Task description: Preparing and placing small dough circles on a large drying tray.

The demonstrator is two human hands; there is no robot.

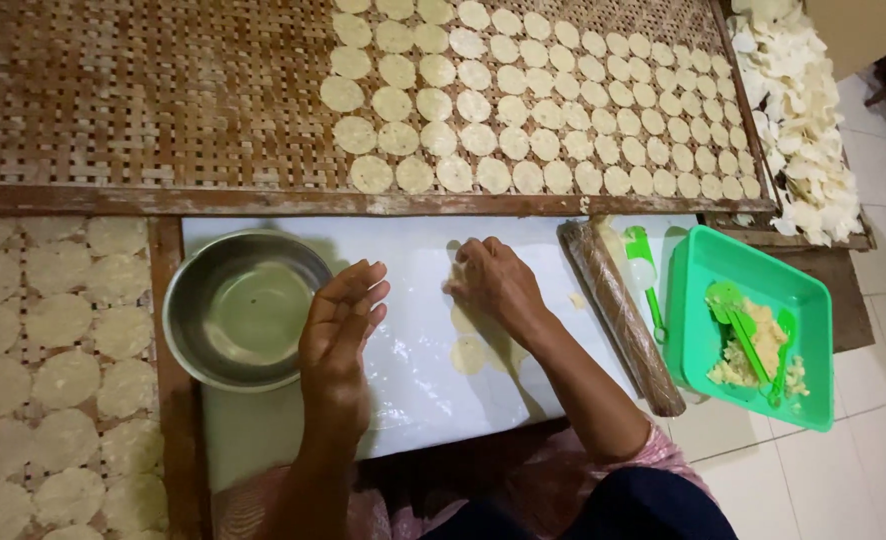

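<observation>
My left hand [340, 322] hovers over a white plastic sheet [413, 380], palm turned sideways, fingers slightly apart and holding nothing. It sits just right of a steel bowl [246, 307]. My right hand [492, 281] is curled knuckles-up on the sheet, its fingers closed on a pale bit of dough [455, 277] at the fingertips. Two thin round dough discs [470, 354] lie on the sheet under my right wrist.
A woven bamboo tray [163, 100] at the back carries several rows of round dough discs [523, 110]. Another tray of discs [53, 370] lies at left. A plastic-wrapped rolling pin [623, 315], green scoop [645, 275] and green basin [753, 270] with dough sit right. Dried chips [798, 110] pile far right.
</observation>
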